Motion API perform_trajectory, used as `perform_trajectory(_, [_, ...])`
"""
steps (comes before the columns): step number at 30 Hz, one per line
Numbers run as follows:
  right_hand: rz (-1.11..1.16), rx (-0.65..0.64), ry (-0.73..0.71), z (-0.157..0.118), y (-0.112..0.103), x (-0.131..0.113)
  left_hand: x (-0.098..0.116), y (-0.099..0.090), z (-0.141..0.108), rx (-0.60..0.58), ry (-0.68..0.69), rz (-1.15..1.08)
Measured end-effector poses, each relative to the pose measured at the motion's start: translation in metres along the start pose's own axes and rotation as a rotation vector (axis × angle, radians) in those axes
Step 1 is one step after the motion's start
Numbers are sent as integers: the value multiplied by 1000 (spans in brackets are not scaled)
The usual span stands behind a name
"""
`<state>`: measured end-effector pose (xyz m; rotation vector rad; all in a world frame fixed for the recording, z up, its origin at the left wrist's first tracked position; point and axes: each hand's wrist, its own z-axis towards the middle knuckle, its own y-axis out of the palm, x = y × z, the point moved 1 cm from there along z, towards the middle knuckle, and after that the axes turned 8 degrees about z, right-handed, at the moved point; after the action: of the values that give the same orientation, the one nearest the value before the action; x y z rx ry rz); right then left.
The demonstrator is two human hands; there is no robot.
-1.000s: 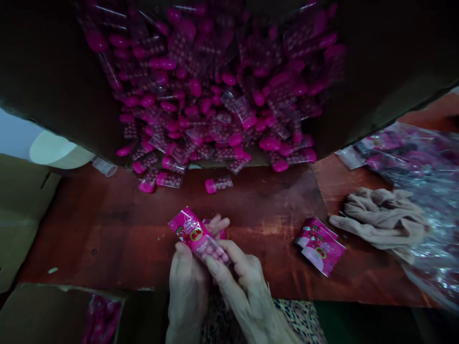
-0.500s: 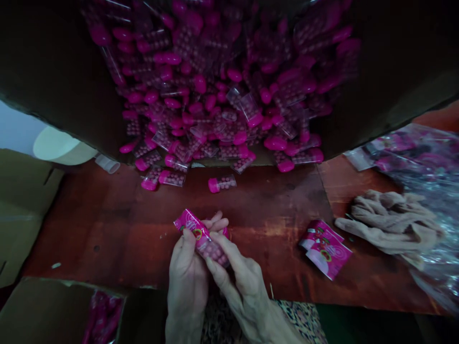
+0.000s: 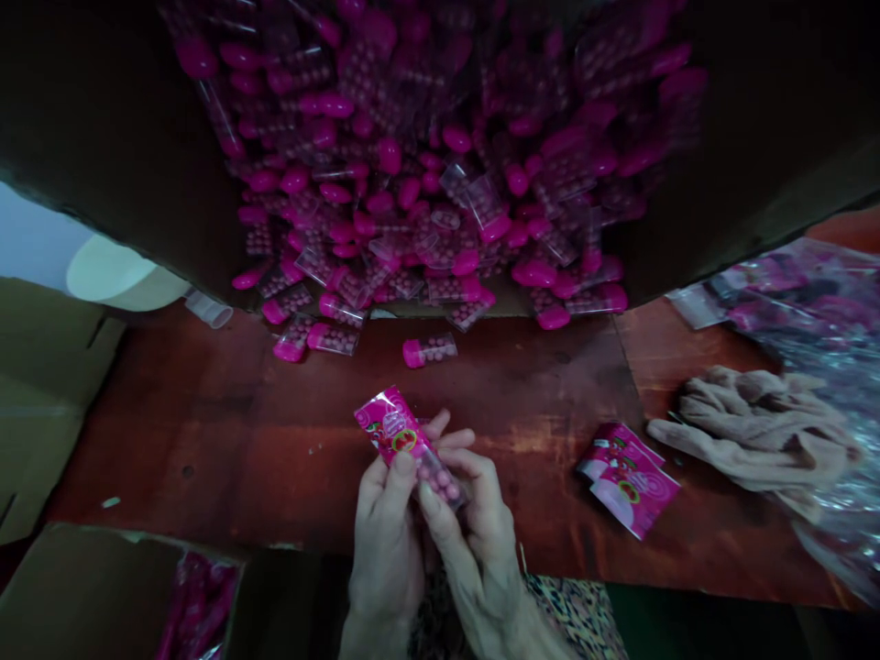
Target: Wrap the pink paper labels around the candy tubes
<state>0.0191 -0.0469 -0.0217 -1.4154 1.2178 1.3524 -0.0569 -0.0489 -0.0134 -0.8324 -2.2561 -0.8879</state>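
Both hands meet over the table on a clear candy bottle filled with pink balls. A printed pink sleeve covers its far end and sticks out up and to the left. My left hand pinches the sleeve, thumb on top. My right hand is closed round the near end of the bottle, some fingers stretched out beyond it. Whether the pink cap sits inside the sleeve is hidden. Flat pink sleeves lie to the right of my hands.
A large open carton holds many pink-capped candy bottles, several spilling onto the red table. To the right lie a beige glove and clear plastic bags. A lower-left box contains pink packs. A white bowl stands left.
My hands have shifted right with the candy bottle and sleeve. The sleeve's printed face now shows more fully, and my right-hand fingers have shifted on the bottle. The view has moved slightly.
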Motion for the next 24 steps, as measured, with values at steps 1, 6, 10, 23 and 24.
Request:
perform_trajectory(1, [7,12,-3,0,1,-1,-1,0,-1,-6,-12,1])
perform_trajectory(6, [144,-6,112,4,0,0,-4,-4,-2,-26,-32,-11])
perform_trajectory(10, [457,-168,385,8,-1,6,-2,-8,-2,13,42,11])
perform_trajectory(23, [132,93,149,0,11,-1,-12,-4,-8,74,70,56])
perform_trajectory(24, [170,94,155,2,10,0,-12,-6,-7,77,78,52])
